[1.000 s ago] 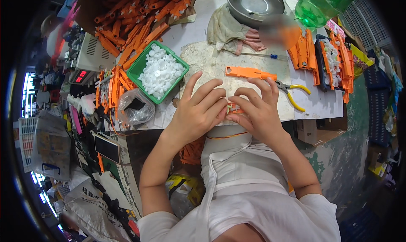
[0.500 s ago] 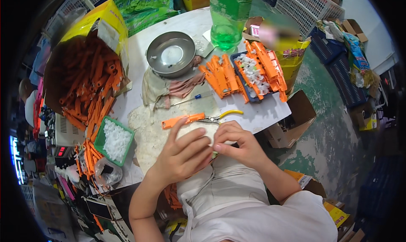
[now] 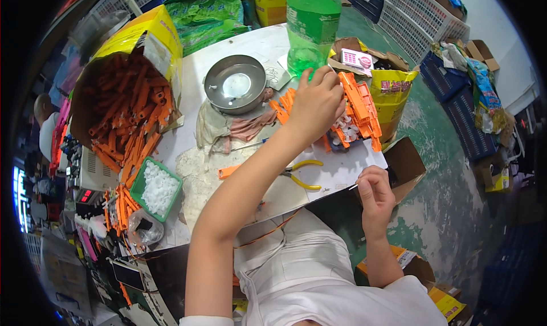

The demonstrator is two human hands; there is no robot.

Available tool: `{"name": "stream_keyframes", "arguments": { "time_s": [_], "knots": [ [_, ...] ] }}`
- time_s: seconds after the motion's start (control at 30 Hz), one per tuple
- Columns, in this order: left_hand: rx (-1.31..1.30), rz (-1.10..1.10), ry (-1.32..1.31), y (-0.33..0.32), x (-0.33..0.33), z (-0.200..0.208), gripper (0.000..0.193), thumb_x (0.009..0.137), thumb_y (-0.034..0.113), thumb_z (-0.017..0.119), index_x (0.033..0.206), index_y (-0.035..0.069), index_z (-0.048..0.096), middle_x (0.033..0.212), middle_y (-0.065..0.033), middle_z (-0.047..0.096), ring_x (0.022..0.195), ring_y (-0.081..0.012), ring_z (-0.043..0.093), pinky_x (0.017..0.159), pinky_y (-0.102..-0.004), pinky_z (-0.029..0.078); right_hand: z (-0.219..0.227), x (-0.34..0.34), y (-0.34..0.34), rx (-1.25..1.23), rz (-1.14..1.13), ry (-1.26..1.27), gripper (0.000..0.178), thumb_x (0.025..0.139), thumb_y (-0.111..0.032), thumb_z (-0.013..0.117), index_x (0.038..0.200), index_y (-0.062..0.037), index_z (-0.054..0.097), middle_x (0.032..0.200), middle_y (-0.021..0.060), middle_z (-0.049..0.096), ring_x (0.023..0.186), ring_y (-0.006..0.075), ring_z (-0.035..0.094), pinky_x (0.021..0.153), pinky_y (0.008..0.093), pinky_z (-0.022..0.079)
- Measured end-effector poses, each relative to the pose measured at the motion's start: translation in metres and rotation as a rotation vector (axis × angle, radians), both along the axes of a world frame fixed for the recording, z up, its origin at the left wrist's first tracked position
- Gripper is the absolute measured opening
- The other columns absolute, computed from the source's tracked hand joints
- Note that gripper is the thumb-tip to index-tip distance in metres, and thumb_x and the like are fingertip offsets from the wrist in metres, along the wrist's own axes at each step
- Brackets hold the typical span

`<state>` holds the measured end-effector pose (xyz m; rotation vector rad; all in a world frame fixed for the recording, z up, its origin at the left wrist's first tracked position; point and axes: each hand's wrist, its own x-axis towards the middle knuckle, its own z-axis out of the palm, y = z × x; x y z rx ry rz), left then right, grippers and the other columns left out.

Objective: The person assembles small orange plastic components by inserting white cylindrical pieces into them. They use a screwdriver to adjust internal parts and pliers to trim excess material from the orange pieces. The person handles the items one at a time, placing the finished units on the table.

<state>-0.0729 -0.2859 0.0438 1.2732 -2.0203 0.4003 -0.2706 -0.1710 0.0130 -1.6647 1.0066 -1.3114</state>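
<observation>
My left hand (image 3: 319, 104) reaches across the table to a dark blue tray (image 3: 342, 147) of small white plastic parts (image 3: 347, 129) and orange plastic parts (image 3: 363, 106). Its fingers are bent and drawn together; their tips and anything in them are hidden. At the table's right edge my right hand (image 3: 376, 196) pinches a thin pale pin (image 3: 354, 186). Beneath my left forearm, yellow-handled pliers (image 3: 308, 163) and an orange plastic piece (image 3: 228, 171) lie on the worn work mat (image 3: 191, 169), both partly covered.
A yellow carton (image 3: 165, 32) spills orange parts (image 3: 134, 104) at the left, above a green tray (image 3: 180, 184) of white pieces. A metal bowl (image 3: 235, 106), a cloth (image 3: 212, 129) and a tall green bottle (image 3: 310, 32) stand farther back. An open cardboard box (image 3: 407, 166) sits right.
My hands have parted. The left moved from near my lap up and right to the tray; the right moved right to the table edge, a pin now showing in its fingers.
</observation>
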Motion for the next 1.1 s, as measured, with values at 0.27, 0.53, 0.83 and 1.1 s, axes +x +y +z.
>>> {"name": "stream_keyframes", "arguments": {
  "time_s": [0.27,0.53,0.83,1.1],
  "knots": [
    [-0.069,-0.073,0.147,0.059,0.022,0.016,0.017,0.076,0.018,0.068,0.089,0.007,0.063,0.103,-0.0095,0.056,0.113,-0.0318,0.047,0.097,-0.0448,0.036,-0.001,-0.004,0.005,0.002,-0.029,-0.022,0.008,0.088,-0.004,0.057,0.083,0.0011,0.054,0.095,0.0063,0.051,0.09,0.0143,0.048,0.083,0.0248,0.038],
    [-0.029,0.532,0.223,0.246,0.157,0.023,0.013,0.078,0.009,0.068,0.091,0.007,0.067,0.103,-0.0082,0.059,0.115,-0.0288,0.048,0.097,-0.0409,0.037,-0.007,0.03,0.019,0.028,0.12,-0.02,0.011,0.09,-0.006,0.055,0.082,0.0005,0.052,0.093,0.0053,0.05,0.085,0.0127,0.046,0.08,0.0231,0.038],
    [0.119,0.904,0.078,0.351,0.219,0.028,0.011,0.076,0.011,0.069,0.086,0.006,0.067,0.097,-0.0086,0.059,0.11,-0.0294,0.049,0.096,-0.042,0.036,0.0,0.08,0.042,-0.083,0.28,0.076,0.008,0.089,-0.005,0.057,0.083,0.0004,0.054,0.094,0.008,0.052,0.089,0.0181,0.048,0.085,0.028,0.037],
    [0.246,0.946,-0.128,0.335,0.195,0.02,0.017,0.068,0.015,0.075,0.078,0.006,0.064,0.093,-0.005,0.056,0.11,-0.0276,0.048,0.099,-0.0459,0.033,0.006,0.09,0.059,-0.203,0.317,0.21,0.009,0.086,-0.005,0.06,0.08,0.0002,0.056,0.088,0.0082,0.053,0.087,0.0204,0.05,0.082,0.03,0.039]
  ]
}}
